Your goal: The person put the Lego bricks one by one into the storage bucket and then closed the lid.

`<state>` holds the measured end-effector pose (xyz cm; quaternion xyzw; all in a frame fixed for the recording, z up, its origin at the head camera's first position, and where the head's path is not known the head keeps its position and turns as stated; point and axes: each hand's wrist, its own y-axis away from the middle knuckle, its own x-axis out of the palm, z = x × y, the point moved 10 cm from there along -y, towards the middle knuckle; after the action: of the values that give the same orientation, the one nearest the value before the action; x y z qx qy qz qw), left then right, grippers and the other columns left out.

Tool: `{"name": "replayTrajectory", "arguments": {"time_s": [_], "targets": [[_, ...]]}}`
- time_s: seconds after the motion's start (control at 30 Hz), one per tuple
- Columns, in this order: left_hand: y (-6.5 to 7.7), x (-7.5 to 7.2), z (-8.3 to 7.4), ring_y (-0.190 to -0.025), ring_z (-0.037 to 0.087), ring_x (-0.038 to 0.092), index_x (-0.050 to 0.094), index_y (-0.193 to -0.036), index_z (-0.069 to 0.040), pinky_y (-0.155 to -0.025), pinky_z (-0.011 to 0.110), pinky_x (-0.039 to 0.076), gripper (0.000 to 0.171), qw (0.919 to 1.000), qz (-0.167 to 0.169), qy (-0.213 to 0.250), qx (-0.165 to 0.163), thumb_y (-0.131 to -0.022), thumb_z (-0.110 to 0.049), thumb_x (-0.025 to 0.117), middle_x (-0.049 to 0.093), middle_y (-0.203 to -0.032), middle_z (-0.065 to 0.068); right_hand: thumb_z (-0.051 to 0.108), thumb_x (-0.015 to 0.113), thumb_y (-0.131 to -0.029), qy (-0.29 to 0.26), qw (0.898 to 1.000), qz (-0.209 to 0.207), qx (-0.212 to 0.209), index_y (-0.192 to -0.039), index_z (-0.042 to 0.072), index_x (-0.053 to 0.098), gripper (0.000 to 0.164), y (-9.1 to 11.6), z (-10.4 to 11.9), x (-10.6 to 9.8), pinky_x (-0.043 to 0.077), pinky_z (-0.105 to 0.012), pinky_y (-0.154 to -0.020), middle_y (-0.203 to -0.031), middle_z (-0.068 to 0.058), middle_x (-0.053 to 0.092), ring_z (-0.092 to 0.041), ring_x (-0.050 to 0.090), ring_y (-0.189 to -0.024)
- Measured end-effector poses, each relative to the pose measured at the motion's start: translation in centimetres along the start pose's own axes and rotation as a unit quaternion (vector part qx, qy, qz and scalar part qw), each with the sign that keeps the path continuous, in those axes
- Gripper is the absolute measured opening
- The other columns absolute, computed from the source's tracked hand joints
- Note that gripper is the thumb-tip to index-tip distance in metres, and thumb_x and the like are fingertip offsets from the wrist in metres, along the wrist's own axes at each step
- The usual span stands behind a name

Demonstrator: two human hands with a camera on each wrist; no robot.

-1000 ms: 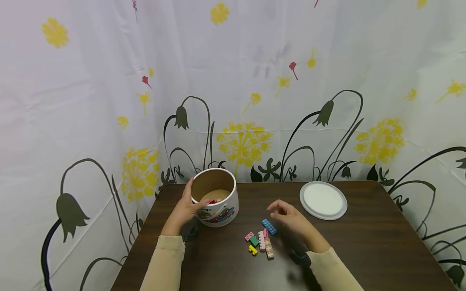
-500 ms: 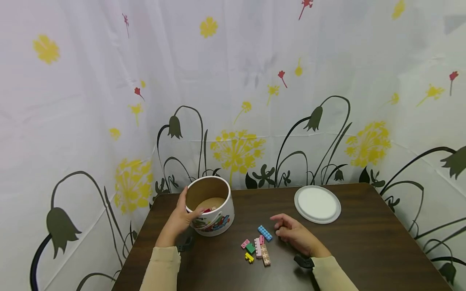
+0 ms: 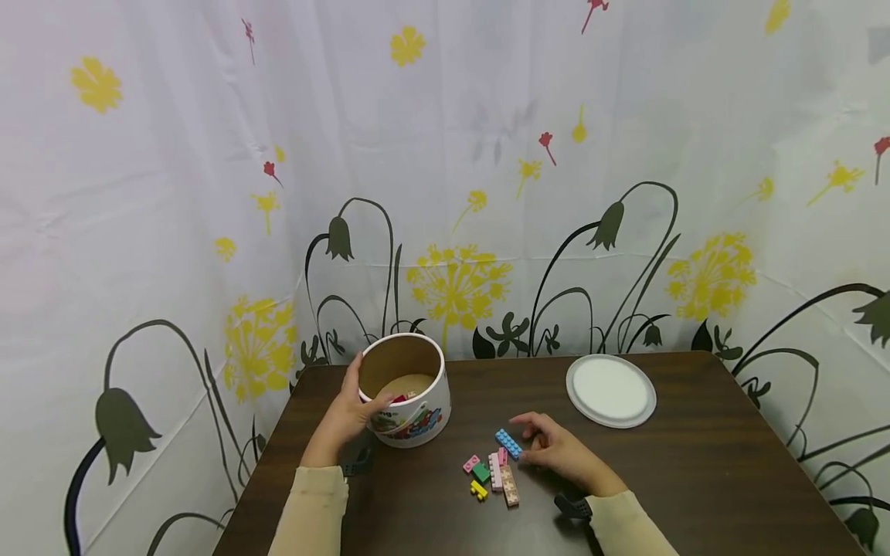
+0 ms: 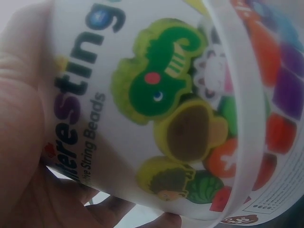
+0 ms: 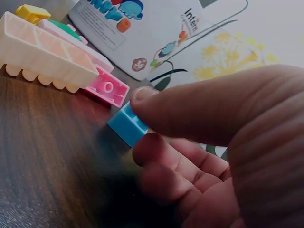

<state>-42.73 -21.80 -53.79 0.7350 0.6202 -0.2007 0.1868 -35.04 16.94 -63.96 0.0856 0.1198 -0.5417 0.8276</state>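
My left hand [image 3: 345, 413] grips the rim of a round white printed bucket [image 3: 417, 421], thumb over the near edge and fingers around its left side. In the left wrist view the bucket's label [image 4: 156, 90] fills the picture. A few red and pale bricks [image 3: 405, 398] lie inside. My right hand [image 3: 566, 455] is beside a blue toy brick [image 3: 508, 444], thumb near its lower end and fingers bent apart from the thumb. The right wrist view shows the thumb tip in front of the blue brick [image 5: 127, 126]; whether it touches cannot be told.
Left of the blue brick lie toy bricks: pink [image 3: 471, 463], green [image 3: 480, 473], yellow [image 3: 478, 490], pale pink [image 3: 495, 472] and beige [image 3: 510, 486]. A white round lid [image 3: 611, 391] lies at the back right of the dark wooden table [image 3: 695, 463]. A flowered curtain [image 3: 445, 154] hangs behind.
The right hand dropped to the right of the blue brick, then moved left up to its end. The left hand stays on the bucket. The head view has shifted slightly.
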Motion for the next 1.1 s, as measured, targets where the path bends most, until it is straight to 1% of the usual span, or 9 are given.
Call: {"name": "replayTrajectory", "arguments": {"time_s": [0.13,0.23,0.33,0.57,0.77,0.9,1.0,1.1], "targets": [[0.1,0.0,-0.1,-0.158,0.054,0.030,-0.004,-0.176,-0.021,-0.130,0.070,0.025,0.118,1.0000,-0.002,0.003,0.005,-0.097,-0.040,0.081,0.009,-0.180,0.025,0.022,0.087,-0.095,0.029,1.000,-0.002,-0.007,-0.146,0.029,0.065,0.056,0.2,0.2,0.4,0.051,-0.024,-0.069,-0.125,-0.017,0.051,-0.014,0.056,-0.081],[0.1,0.0,-0.3,-0.158,0.054,0.030,-0.004,-0.176,-0.021,-0.130,0.070,0.025,0.120,1.0000,-0.001,0.004,0.008,-0.096,-0.044,0.082,0.010,-0.180,0.025,0.024,0.086,-0.096,0.037,0.999,0.000,-0.006,-0.143,0.031,0.068,0.052,0.2,0.6,0.6,0.051,-0.024,-0.069,-0.124,-0.016,0.051,-0.013,0.056,-0.080],[0.0,0.0,-0.3,-0.159,0.054,0.030,-0.004,-0.176,-0.021,-0.130,0.070,0.025,0.122,1.0000,0.001,0.005,0.007,-0.095,-0.046,0.083,0.010,-0.180,0.025,0.022,0.084,-0.097,0.051,0.999,-0.001,-0.012,-0.142,0.030,0.070,0.048,0.2,0.9,0.7,0.051,-0.024,-0.068,-0.121,-0.015,0.051,-0.012,0.056,-0.079],[0.0,0.0,-0.1,-0.159,0.054,0.029,-0.004,-0.176,-0.019,-0.131,0.069,0.023,0.122,1.0000,-0.003,0.003,0.000,-0.094,-0.045,0.083,0.009,-0.180,0.025,0.022,0.083,-0.098,0.110,0.993,-0.006,-0.037,-0.134,0.025,0.076,0.037,0.0,1.9,1.2,0.050,-0.023,-0.071,-0.113,-0.009,0.054,-0.010,0.055,-0.079],[0.1,0.0,0.1,-0.158,0.054,0.030,-0.004,-0.176,-0.021,-0.131,0.070,0.024,0.123,1.0000,-0.001,0.006,-0.004,-0.094,-0.046,0.083,0.009,-0.180,0.025,0.024,0.085,-0.096,0.131,0.990,-0.020,-0.040,-0.128,0.021,0.075,0.034,0.0,2.1,1.3,0.052,-0.024,-0.068,-0.110,-0.007,0.056,-0.009,0.056,-0.076],[0.2,0.0,0.1,-0.159,0.054,0.030,-0.004,-0.176,-0.021,-0.131,0.070,0.024,0.123,1.0000,-0.002,0.005,-0.006,-0.094,-0.046,0.083,0.008,-0.180,0.025,0.023,0.087,-0.094,0.143,0.988,-0.035,-0.044,-0.125,0.020,0.072,0.035,-0.2,2.0,1.4,0.054,-0.024,-0.066,-0.107,-0.006,0.055,-0.008,0.056,-0.074],[0.3,0.0,0.1,-0.159,0.054,0.030,-0.005,-0.176,-0.021,-0.130,0.070,0.024,0.122,1.0000,-0.002,0.004,-0.008,-0.095,-0.046,0.083,0.008,-0.181,0.024,0.018,0.088,-0.093,0.157,0.985,-0.054,-0.054,-0.122,0.021,0.071,0.033,-0.5,2.0,1.3,0.054,-0.023,-0.067,-0.106,-0.005,0.056,-0.006,0.056,-0.075],[0.2,0.0,-0.1,-0.159,0.054,0.029,-0.005,-0.176,-0.022,-0.130,0.070,0.025,0.120,0.9999,-0.003,0.009,-0.007,-0.096,-0.043,0.082,0.009,-0.181,0.024,0.013,0.087,-0.093,0.167,0.982,-0.072,-0.058,-0.121,0.021,0.070,0.034,-0.6,2.1,1.1,0.052,-0.022,-0.068,-0.106,-0.005,0.058,-0.006,0.055,-0.076]]}}
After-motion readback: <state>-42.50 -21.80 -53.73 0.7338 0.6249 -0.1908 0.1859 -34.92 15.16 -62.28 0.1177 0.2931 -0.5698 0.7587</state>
